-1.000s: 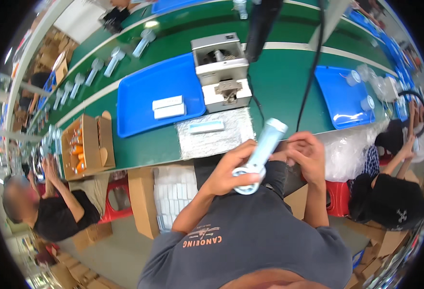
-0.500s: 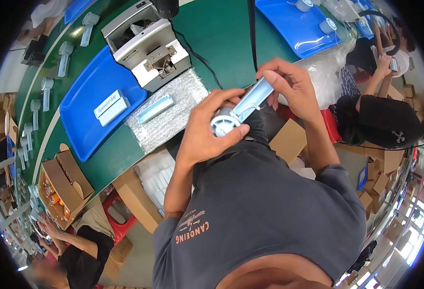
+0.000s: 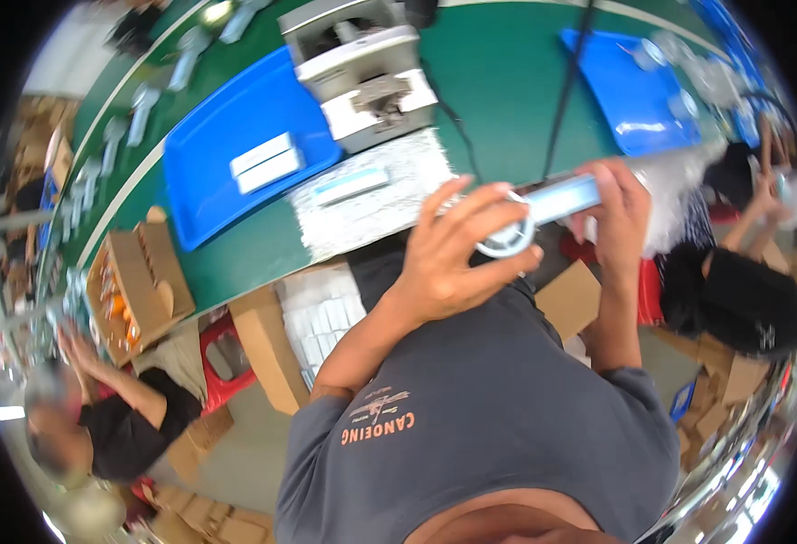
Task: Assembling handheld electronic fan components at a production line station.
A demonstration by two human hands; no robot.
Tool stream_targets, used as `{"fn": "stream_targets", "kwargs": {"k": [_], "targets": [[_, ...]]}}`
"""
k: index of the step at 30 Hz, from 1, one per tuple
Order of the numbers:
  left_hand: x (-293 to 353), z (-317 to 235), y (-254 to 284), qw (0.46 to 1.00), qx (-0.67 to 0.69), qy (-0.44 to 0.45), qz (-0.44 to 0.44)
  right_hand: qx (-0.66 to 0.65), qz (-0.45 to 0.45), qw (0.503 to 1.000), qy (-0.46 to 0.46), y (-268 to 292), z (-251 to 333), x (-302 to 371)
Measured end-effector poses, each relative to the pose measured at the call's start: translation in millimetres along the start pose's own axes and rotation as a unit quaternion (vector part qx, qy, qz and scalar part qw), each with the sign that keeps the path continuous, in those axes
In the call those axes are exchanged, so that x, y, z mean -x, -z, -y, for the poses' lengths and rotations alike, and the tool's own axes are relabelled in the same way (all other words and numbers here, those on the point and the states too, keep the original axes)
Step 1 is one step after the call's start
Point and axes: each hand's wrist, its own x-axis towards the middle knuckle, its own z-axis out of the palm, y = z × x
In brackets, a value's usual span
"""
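Since half a second ago, swung from a slant to nearly level, round end now low at centre and shaft running out to the right. Gripped at that round end by the left hand [image 3: 448, 263], fingers curled shut around the white ring-shaped head of the pale blue handheld device [image 3: 543, 210]. Pinched at the far end by the right hand [image 3: 620, 218], fingers closed over the tip of the shaft. Long, slim, light blue body with a paler band along it; circular white head with a grille-like face, partly hidden behind the left fingers. Held in the air just in front of the chest, above the near edge of the green workbench [image 3: 498, 91].

Just beyond the hands, a sheet of bubble wrap [image 3: 371, 204] with a similar pale blue piece [image 3: 351, 185] lying on it. Farther back, a grey-and-white benchtop machine [image 3: 367, 77]. Left of that, a blue tray [image 3: 235, 145] holding two white boxes [image 3: 264, 163]. Another blue tray [image 3: 634, 91] to the right. Open cardboard box [image 3: 135, 281] at the bench's left edge.
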Motion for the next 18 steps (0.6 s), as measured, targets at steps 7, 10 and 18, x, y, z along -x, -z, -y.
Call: {"fn": "stream_targets", "kwargs": {"k": [7, 10, 18], "targets": [[0, 7, 1, 0.981, 0.122, -0.074, 0.129, -0.037, 0.021, 0.999, -0.023, 44, -32, 2], [1, 9, 18, 0.980, 0.195, 0.024, 0.040, 0.045, -0.005, 0.999, 0.015, 77, -10, -25], [47, 78, 73, 0.938, -0.189, 0.288, -0.025, 0.180, -0.063, 0.982, -0.016, 94, 31, -189]]}}
